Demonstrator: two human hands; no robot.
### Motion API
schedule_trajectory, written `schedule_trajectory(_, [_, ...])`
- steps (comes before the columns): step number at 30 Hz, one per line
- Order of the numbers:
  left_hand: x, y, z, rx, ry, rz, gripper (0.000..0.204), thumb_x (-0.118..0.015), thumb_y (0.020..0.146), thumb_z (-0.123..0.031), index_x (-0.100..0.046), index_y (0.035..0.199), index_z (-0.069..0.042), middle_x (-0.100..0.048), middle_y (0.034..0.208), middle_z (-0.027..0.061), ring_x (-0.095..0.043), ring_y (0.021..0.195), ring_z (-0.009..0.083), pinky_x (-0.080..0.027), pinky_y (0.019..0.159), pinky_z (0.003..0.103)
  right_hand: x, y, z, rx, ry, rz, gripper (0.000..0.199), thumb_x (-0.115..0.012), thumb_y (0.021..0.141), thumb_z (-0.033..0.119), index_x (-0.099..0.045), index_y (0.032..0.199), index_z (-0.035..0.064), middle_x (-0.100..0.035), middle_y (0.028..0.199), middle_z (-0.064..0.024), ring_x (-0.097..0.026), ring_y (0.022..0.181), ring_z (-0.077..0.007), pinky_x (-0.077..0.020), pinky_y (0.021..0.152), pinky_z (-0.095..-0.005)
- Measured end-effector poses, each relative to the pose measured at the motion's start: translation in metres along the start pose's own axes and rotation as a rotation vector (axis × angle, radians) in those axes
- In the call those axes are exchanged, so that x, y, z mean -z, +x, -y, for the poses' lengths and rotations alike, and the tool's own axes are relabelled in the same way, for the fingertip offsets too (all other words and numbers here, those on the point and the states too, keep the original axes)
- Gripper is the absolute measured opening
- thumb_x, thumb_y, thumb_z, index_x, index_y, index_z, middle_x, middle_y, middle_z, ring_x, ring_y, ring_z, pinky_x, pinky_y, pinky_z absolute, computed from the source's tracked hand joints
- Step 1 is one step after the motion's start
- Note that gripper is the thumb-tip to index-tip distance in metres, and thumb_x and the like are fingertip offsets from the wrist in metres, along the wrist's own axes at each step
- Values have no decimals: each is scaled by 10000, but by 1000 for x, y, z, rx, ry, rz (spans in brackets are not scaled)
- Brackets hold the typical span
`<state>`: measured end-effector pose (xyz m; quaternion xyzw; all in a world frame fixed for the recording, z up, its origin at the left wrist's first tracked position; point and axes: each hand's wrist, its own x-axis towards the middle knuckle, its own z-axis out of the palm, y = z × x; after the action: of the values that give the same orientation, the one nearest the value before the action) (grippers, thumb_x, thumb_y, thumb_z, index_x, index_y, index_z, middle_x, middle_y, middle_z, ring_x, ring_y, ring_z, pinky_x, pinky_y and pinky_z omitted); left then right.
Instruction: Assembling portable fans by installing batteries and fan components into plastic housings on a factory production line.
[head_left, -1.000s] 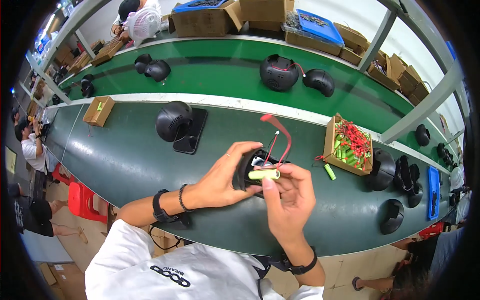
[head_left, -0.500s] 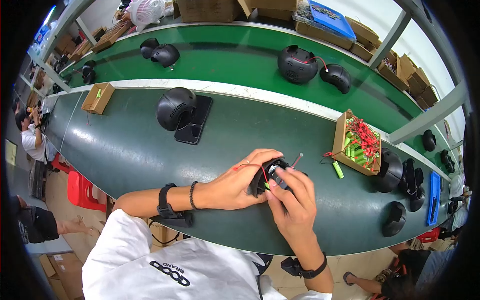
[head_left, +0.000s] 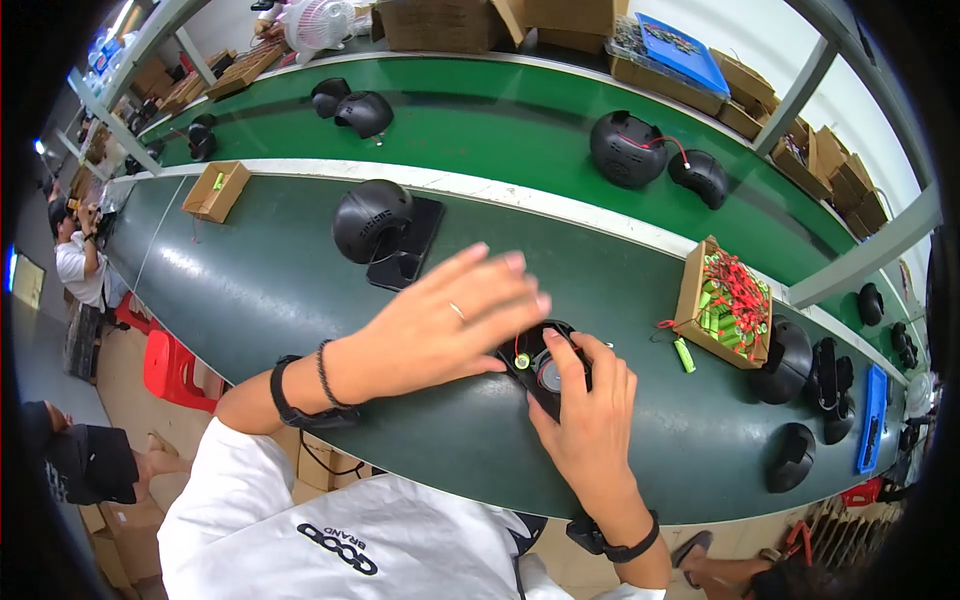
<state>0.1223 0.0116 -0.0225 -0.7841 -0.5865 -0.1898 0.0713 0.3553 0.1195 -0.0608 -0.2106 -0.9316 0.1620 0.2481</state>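
Note:
In my right hand (head_left: 582, 405) is a black plastic housing (head_left: 548, 402), held at the front middle of the bench with my thumb and fingers around it. Inside it show a round silver-grey speaker (head_left: 549, 374) and the end of a green battery (head_left: 522, 361) with a red wire. My left hand (head_left: 455, 315) is open, fingers stretched, just above and left of the housing; its fingers hide part of the bench behind. Beyond that hand, a round black shell (head_left: 372, 222) rests against a black flat slab (head_left: 425, 225) like a phone.
A cardboard box (head_left: 690, 290) of green batteries with red wires stands right, one loose battery (head_left: 684, 356) beside it. Black shells (head_left: 790, 458) and a blue tray (head_left: 872, 420) lie farther right. Behind a white ledge, a green belt (head_left: 480, 110) carries more shells. A small box (head_left: 208, 205) sits left.
My left hand has let go of the housing and lifted to the left, its fingers now straightened. My right hand has closed around the housing. The view has shifted slightly.

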Motion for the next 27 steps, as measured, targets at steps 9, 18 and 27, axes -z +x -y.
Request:
schedule_trajectory(9, [-9,-17,-15,45,60,22,230,-717,883,-142,-725,1109,-96,-662,974,14,-646,705,207,-531,652,335,-8,-2,15,-61,-86,4,882,-884,714,73,-579,1535,177,-563,1391,-208,-564,1159,-382,-439,979,-502])
schedule_trajectory(18, [-17,-11,-50,575,-810,105,143,-616,1084,-113,-603,1055,26,-694,767,167,-734,625,330,-564,563,441,-19,-3,20,-123,-110,-79,854,-881,736,103,-580,1535,87,-567,1366,-208,-572,1139,-366,-435,977,-500])
schedule_trajectory(27, [-78,-29,-63,482,-377,-242,153,-720,982,-45,-704,1129,-5,-709,814,112,-714,634,246,-555,562,335,-17,3,14,-192,9,-55,889,-870,780,143,-525,1597,81,-555,1344,-215,-555,1173,-367,-410,991,-491])
